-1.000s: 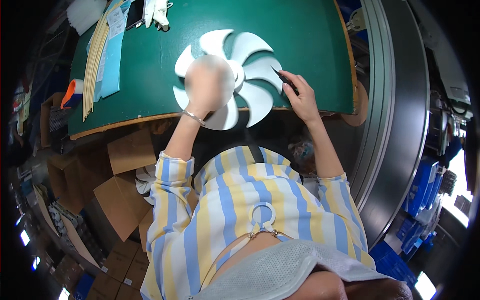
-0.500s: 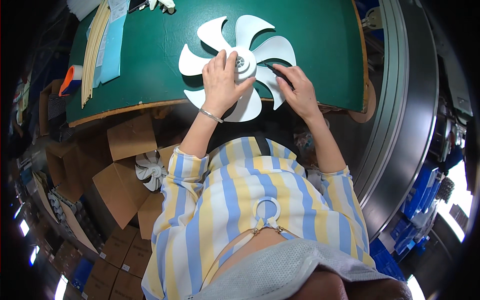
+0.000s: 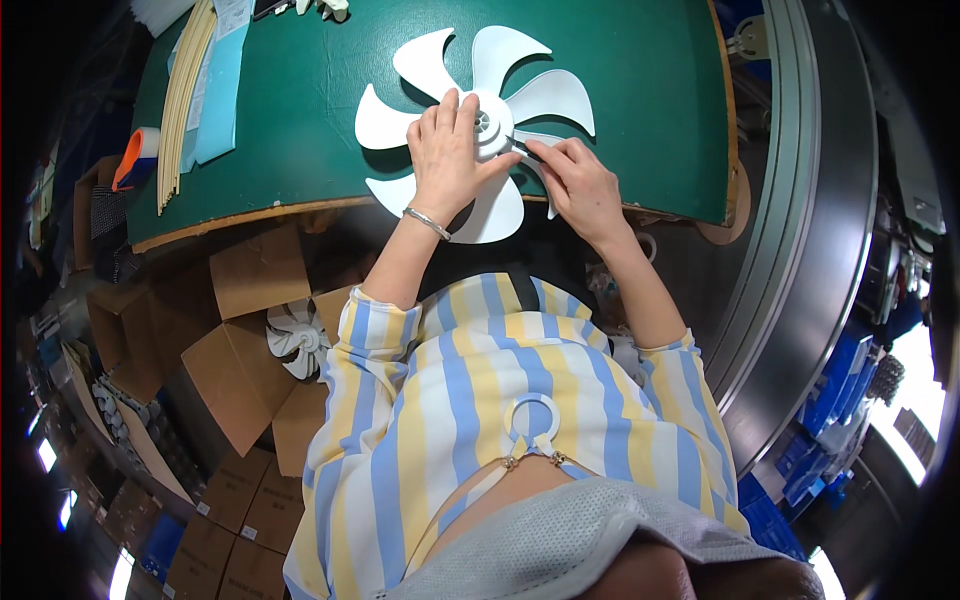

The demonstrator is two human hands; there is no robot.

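A white fan blade wheel [image 3: 495, 128] with several curved blades lies on the green-topped table, its round hub facing up. My left hand [image 3: 446, 155] grips it at the left of the hub, fingers on the hub's edge and thumb stretched along its near side. My right hand [image 3: 585, 192] is closed around a slim tool with a black handle [image 3: 524, 148], perhaps a trimming knife. The tool's tip is at the right rim of the hub, close to my left thumb. The fingers partly hide the tool, and my left hand covers part of the wheel.
The green table [image 3: 645, 130] has a wooden front edge. Cream strips [image 3: 184, 110], a light-blue sheet [image 3: 219, 115] and an orange-and-white roll [image 3: 136, 160] lie at its left. Below left, an open cardboard box [image 3: 232, 375] holds white fan blades [image 3: 298, 338]. A metal rail [image 3: 785, 270] runs along the right.
My right hand has moved left and slightly down, bringing the tool to the hub near my left thumb. My left hand remains on the fan blade wheel.
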